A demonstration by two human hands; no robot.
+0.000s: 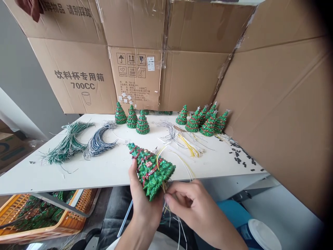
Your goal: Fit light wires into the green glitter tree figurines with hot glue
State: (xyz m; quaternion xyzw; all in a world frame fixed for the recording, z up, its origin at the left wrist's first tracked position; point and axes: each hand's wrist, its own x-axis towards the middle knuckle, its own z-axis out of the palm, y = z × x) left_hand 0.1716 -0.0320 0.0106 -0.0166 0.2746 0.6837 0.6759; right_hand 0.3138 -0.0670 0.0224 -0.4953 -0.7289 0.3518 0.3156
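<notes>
My left hand is wrapped round a green miniature Christmas tree with red garlands, tilted on its side above the front edge of the table. The tree's tip points up and left, its base toward my right hand. Thin wires come out at the base, and the thumb and forefinger of my right hand pinch them there. White and yellow wires also stick out past the tree, and several white ones hang below my hands.
Bundles of green wires and blue-white wires lie left on the white table. Several trees stand behind, more at right. Yellow wires and black bits lie right. Cardboard walls the back. An orange crate sits below.
</notes>
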